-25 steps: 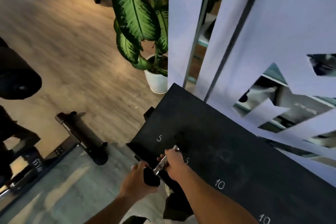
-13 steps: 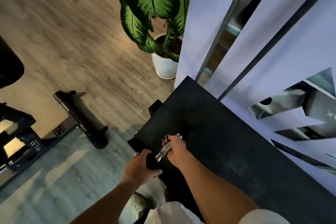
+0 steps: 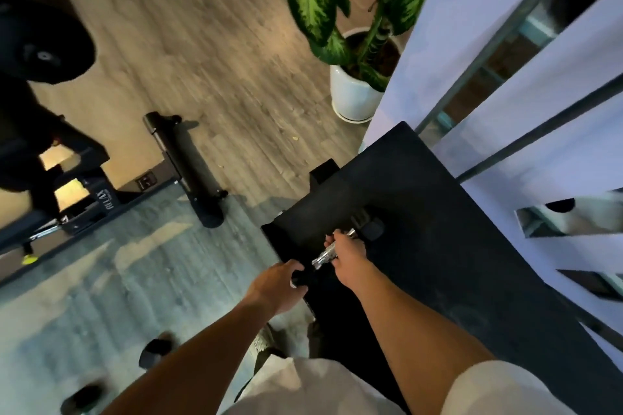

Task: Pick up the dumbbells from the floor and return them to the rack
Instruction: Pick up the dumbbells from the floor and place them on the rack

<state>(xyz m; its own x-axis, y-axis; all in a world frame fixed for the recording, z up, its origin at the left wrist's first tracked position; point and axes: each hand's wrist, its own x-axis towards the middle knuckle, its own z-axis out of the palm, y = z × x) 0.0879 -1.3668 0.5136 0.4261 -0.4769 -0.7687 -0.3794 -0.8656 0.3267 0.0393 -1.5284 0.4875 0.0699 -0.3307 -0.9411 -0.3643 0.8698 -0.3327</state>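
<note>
A small dumbbell (image 3: pixel 324 255) with a chrome handle and black ends lies across the near left end of the black rack (image 3: pixel 438 212). My right hand (image 3: pixel 349 254) is wrapped around the chrome handle. My left hand (image 3: pixel 278 283) cups the dumbbell's near black end at the rack's front edge. The far black end (image 3: pixel 371 227) rests on the rack's top. On the grey floor mat at lower left lie dark rounded shapes, one (image 3: pixel 155 352) and another (image 3: pixel 82 397), blurred, possibly dumbbell ends.
A potted plant (image 3: pixel 352 91) in a white pot stands on the wood floor beyond the rack. A black exercise machine base (image 3: pixel 188 168) with a crossbar sits to the left. A white slatted wall (image 3: pixel 505 77) runs behind the rack. My shoe (image 3: pixel 261 344) is below.
Both hands stay on the dumbbell at the rack's left end. The view has tilted downward and closer, revealing more floor mat and the dark shapes at lower left.
</note>
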